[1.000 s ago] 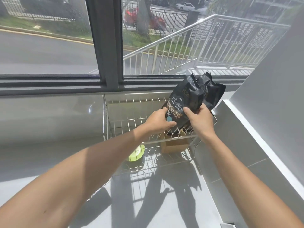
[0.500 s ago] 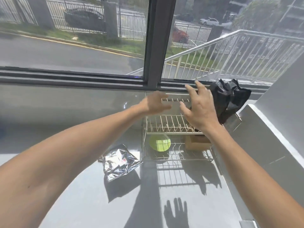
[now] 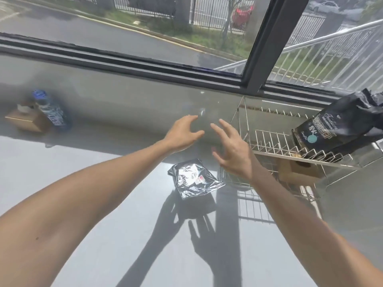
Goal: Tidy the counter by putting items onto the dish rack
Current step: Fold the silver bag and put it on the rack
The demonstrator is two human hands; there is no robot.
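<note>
Both hands are empty. The left hand [image 3: 183,134] and the right hand [image 3: 232,153] hang in the air over the counter [image 3: 103,204], close side by side, with fingers spread wide and holding nothing.

Some of the job looks done. To the right of the right hand stands the rack [image 3: 290,141]. A black bag [image 3: 339,126] lies on its top shelf, leaning back toward the window. Under that shelf, on the low shelf, sits a brown box [image 3: 298,172]. Part of the low shelf hides behind the right arm, so I cannot tell if more is there.

Some things are not put away yet. A shiny silver bag [image 3: 194,179] lies flat on the counter just below both hands, a bit nearer the right one, and just beside the rack's left edge. Far off to the left of the left hand, by the wall, a blue bottle [image 3: 50,111] leans on another small box [image 3: 26,120]. They look blurry, so I cannot say more about them.

So I think the job is about half done. The silver bag is the closest thing to the hands, so it would be the easy one to grab next. It looks thin and crinkly, so it may slip or bend when picked up. The bottle and the far box need a long reach to the left.
</note>
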